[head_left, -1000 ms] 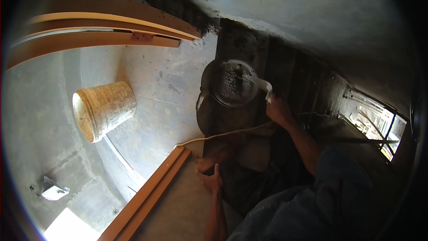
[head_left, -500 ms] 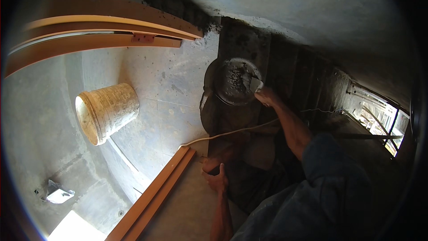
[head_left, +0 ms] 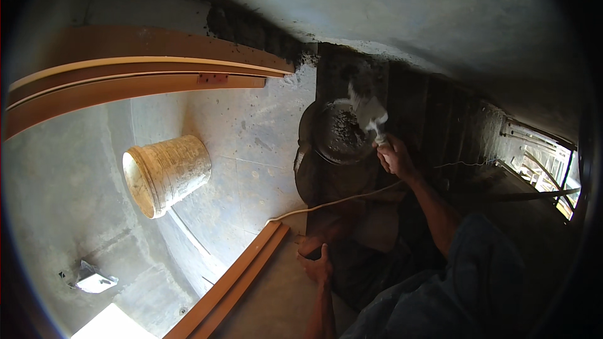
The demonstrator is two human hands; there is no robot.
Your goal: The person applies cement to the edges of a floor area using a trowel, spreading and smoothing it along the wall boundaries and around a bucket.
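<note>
My right hand grips the handle of a trowel, its pale blade blurred by motion. The blade is over the right side of a round, dark pan. Grey, lumpy mortar lies in the pan. Lower down, beside an orange-brown frame piece, is my left hand. Its thumb and curved fingers stand apart with a dark gap between them, and I make out nothing held there. Shadow hides what its fingertips may touch.
A mortar-stained whitish bucket lies on its side at left. Orange-brown frame pieces stand at upper left and lower left. A pale cable crosses below the pan. A barred window is at right; a grey wall rises beyond.
My right hand has turned the trowel so its blade points up and away, and it now moves over the mortar. The whole view has shifted slightly; my left hand keeps its pose.
</note>
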